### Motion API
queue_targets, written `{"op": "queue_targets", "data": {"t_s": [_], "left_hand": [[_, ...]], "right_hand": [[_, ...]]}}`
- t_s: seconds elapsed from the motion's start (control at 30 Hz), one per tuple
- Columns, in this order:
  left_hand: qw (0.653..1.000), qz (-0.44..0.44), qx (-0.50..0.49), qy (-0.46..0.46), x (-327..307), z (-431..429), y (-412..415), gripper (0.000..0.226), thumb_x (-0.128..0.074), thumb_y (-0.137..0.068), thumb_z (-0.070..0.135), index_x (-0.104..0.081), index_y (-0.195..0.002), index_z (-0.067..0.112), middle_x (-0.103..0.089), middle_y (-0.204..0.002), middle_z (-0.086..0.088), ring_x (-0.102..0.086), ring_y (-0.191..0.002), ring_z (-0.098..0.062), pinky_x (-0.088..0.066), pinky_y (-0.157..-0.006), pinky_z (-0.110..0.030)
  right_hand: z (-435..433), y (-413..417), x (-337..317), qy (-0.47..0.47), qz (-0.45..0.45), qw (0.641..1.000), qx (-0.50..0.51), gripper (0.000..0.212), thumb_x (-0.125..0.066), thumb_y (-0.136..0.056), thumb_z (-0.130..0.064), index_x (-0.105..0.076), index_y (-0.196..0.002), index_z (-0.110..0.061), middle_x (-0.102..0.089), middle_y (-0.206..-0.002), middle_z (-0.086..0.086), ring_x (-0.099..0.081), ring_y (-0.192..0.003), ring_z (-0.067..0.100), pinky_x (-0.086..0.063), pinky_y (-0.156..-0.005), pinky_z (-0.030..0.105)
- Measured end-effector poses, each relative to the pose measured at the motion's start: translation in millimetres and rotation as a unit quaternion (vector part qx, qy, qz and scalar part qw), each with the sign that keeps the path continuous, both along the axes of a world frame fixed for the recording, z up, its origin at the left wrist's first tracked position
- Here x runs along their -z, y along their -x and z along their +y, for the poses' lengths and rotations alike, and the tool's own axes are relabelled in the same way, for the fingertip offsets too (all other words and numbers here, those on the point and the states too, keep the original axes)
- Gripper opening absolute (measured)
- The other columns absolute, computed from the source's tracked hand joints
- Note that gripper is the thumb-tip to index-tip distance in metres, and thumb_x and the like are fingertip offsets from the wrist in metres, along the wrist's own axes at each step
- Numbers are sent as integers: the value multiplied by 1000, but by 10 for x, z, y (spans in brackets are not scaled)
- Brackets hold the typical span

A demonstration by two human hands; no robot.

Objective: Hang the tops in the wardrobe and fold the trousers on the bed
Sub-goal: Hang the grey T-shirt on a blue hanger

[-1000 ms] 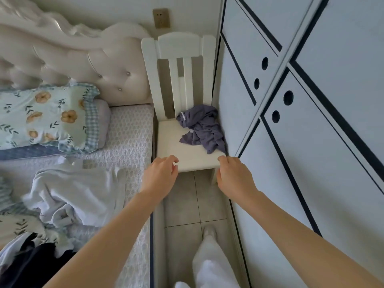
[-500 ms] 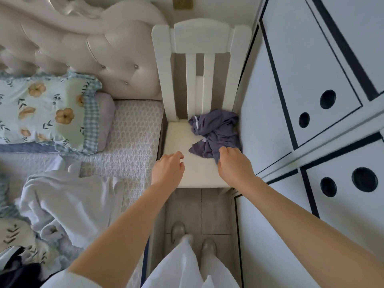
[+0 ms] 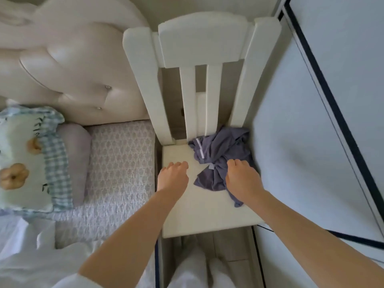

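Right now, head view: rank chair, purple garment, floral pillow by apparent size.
1. White chair, clearly largest.
2. Floral pillow, though cut off by the left edge.
3. Purple garment, crumpled and partly under the right hand.

The head camera looks steeply down, close over the white chair (image 3: 207, 213), bed (image 3: 116, 163) at frame left.
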State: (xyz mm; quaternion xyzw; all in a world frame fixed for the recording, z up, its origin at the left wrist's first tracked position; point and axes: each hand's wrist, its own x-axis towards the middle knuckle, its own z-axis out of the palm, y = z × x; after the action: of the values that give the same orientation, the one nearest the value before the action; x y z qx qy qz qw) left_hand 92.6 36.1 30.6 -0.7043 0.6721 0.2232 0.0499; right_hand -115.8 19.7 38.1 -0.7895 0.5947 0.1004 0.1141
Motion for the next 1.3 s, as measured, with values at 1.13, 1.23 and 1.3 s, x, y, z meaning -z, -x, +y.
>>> {"op": "queue_targets", "data": {"t_s": [1.13, 1.23, 1.3], "left_hand": [[985, -19, 171, -14, 2332, -1420, 202, 54, -55, -95, 21, -36, -145, 22, -39, -145, -3, -41, -129, -28, -44, -97, -36], [984, 2, 177, 8, 2331, -1353, 203, 35, -52, -97, 26, -51, -131, 20, -46, -139, -3, -41, -128, -27, -40, -97, -36], [987, 21, 161, 18, 2302, -1307, 156, 30, -51, -97, 24, -55, -127, 19, -51, -134, -3, -45, -124, -27, -38, -95, -35]], "right_hand": [[-934, -243, 1810, -140, -338, 889, 276, 17, -48, -90, -1, -58, -79, 8, -61, -74, 20, -55, -67, 25, -46, -64, 34], [-919, -215, 1578, -121, -389, 856, 320, 28, -42, -90, 2, -48, -63, -1, -46, -54, 6, -37, -51, 7, -31, -49, 18], [-917, -176, 1449, -107, -407, 837, 350, 33, -39, -91, 1, -42, -60, -8, -40, -53, -4, -34, -50, 6, -30, -49, 16]]}}
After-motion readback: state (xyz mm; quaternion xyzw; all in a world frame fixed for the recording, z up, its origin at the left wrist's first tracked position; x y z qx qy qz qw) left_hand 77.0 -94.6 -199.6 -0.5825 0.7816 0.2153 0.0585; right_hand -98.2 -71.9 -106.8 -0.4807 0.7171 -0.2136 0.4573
